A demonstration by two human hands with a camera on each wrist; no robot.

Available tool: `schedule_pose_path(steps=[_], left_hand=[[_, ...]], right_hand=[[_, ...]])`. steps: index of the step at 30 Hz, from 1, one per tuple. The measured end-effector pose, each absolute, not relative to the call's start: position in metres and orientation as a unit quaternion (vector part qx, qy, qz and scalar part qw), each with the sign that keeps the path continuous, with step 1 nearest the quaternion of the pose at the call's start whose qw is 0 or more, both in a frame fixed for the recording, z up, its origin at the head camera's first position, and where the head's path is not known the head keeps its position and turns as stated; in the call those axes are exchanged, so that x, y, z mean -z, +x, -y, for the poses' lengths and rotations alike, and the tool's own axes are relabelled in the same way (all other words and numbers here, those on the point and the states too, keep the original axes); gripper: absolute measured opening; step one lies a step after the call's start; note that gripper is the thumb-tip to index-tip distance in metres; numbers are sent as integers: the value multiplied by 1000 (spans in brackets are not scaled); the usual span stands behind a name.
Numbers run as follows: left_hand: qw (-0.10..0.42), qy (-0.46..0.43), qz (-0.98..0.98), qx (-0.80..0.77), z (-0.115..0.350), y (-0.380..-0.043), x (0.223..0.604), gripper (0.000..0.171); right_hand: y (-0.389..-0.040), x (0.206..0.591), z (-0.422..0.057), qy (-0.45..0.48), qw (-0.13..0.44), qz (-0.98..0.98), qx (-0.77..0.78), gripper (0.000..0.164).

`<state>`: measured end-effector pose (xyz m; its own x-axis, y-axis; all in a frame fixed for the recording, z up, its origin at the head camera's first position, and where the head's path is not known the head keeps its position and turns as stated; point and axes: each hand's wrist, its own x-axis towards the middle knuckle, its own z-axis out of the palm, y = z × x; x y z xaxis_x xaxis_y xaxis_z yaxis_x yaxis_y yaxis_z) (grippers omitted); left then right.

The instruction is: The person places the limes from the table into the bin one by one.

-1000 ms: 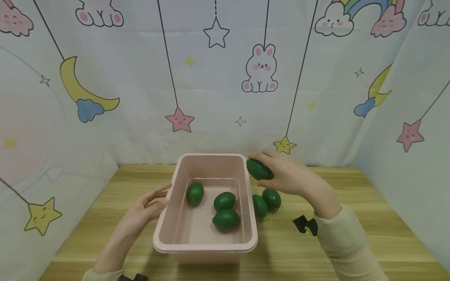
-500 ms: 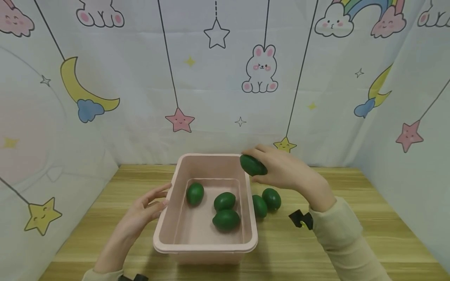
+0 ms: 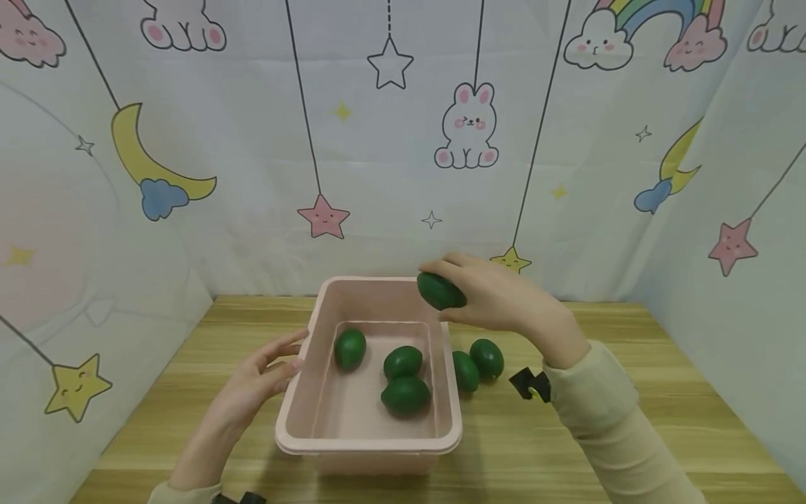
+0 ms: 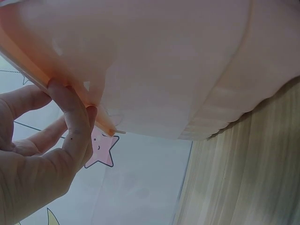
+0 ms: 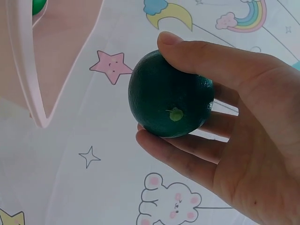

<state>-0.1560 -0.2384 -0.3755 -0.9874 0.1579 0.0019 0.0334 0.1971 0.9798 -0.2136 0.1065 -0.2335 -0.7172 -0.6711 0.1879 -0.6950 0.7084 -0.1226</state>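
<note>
A pink plastic bin stands on the table, with several green limes inside, among them one lime at the left and another lime at the right. My left hand touches the bin's left side, its fingertips against the underside of the rim in the left wrist view. Over the bin's far right corner, my right hand grips a lime between thumb and fingers, its stem nub showing in the right wrist view. Two limes, a nearer lime and a farther lime, lie right of the bin.
The wooden table extends to both sides of the bin. Behind it hangs a white cloth printed with stars, moons and rabbits, which also encloses the left and right sides.
My right hand has moved left and slightly up with the lime, from beside the bin to over its far right corner. The left hand and the other limes have stayed put.
</note>
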Motion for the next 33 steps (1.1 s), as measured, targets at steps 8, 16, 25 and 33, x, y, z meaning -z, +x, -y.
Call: schedule_pose_path(steps=[8, 16, 25, 33], left_hand=[[47, 63, -769, -635, 237, -156, 376, 57], [47, 60, -769, -635, 238, -156, 377, 57], [54, 59, -767, -636, 238, -157, 377, 58], [54, 58, -769, -634, 238, -156, 375, 58]], right_hand=[[-215, 229, -97, 378, 61, 920, -80, 59], [-219, 225, -88, 387, 49, 918, -76, 60], [-221, 224, -78, 402, 47, 913, -61, 61], [-225, 225, -70, 413, 38, 909, -42, 62]])
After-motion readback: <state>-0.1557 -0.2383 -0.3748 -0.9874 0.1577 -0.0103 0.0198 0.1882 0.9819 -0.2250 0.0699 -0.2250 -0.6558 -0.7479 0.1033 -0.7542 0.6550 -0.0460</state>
